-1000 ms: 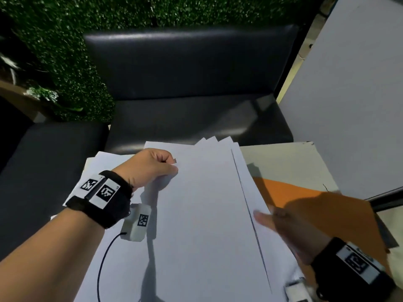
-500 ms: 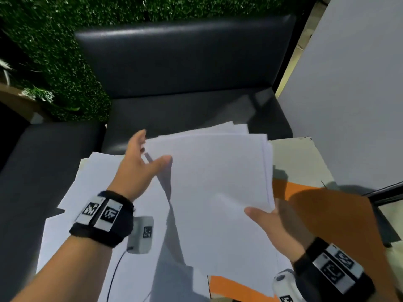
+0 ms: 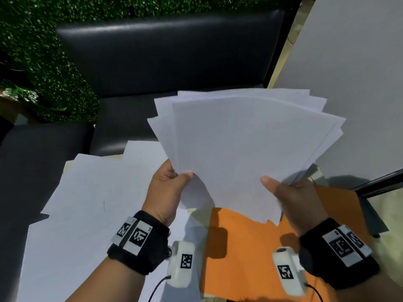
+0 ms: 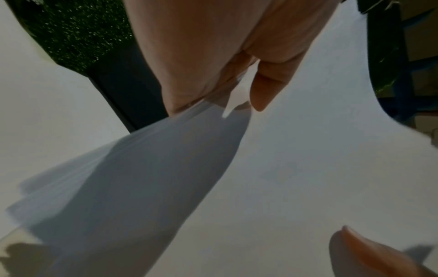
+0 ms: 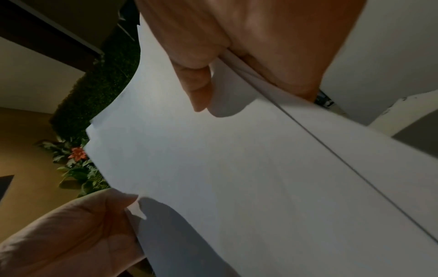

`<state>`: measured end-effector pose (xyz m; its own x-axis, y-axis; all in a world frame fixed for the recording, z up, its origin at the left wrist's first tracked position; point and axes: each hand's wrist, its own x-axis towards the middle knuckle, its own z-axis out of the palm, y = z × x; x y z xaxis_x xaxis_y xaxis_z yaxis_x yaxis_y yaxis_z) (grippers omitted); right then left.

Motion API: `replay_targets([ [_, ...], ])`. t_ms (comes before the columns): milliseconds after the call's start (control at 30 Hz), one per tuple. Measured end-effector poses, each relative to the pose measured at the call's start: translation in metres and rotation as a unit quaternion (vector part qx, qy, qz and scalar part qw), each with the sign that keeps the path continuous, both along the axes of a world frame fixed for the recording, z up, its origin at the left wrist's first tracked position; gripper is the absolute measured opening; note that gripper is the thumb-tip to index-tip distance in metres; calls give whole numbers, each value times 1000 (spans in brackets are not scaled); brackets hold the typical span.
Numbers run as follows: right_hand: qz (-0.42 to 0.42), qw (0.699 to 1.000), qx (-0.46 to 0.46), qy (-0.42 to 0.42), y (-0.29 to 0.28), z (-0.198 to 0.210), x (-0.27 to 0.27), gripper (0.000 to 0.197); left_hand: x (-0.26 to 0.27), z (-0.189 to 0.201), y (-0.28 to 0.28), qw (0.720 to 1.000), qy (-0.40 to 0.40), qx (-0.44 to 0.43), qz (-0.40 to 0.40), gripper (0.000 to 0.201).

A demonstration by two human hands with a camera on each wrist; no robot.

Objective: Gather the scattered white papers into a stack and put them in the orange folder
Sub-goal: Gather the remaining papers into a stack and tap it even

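A fanned bundle of white papers (image 3: 244, 144) is held up above the table, tilted away from me. My left hand (image 3: 172, 182) pinches its lower left corner, thumb on top. My right hand (image 3: 290, 192) pinches its lower right edge, thumb on the top sheet. The left wrist view shows the left thumb (image 4: 263, 90) on the paper bundle (image 4: 296, 178); the right wrist view shows the right thumb (image 5: 199, 88) on the sheets (image 5: 237, 168). The orange folder (image 3: 239, 258) lies flat on the table under the bundle. More loose white papers (image 3: 91, 203) lie spread on the table at the left.
A black leather sofa (image 3: 170, 57) stands just beyond the table, with a green hedge wall (image 3: 39, 51) behind it. A grey panel (image 3: 353, 88) rises at the right. The pale table top (image 3: 390, 205) shows at the right of the folder.
The bundle has been lifted off the table and raised toward the right. My left hand, open half a second ago, now pinches its corner; the right hand keeps its hold. More of the folder shows.
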<state>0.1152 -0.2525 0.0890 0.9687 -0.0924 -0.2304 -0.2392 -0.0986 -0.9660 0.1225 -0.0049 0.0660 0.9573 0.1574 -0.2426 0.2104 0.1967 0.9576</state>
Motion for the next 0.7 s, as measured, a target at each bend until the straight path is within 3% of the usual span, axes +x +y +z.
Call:
replay_targets([
  [67,-23,1000,-5,-10,-4,-5,4,55,2,-1,-5,1000,13,0,3,37],
  [133,-28,1000,-13,-4,-4,-13,6,14,3,1,-12,1000,27,8,1,44],
  [167,-32,999,-25,0,-3,-14,6,4,3,2,-16,1000,28,12,2,47],
  [400,-100,994,-11,-29,7,0,-4,38,0,18,-24,998,-46,8,34,47],
  [533,-58,997,-31,-31,9,-8,-9,15,-6,26,-34,997,-66,20,27,37],
  [633,-60,995,-41,-76,10,-2,-11,5,-9,32,-34,995,-91,24,43,41],
  [700,-61,991,-27,-113,8,1,-9,20,-9,33,-29,992,-108,25,52,47],
])
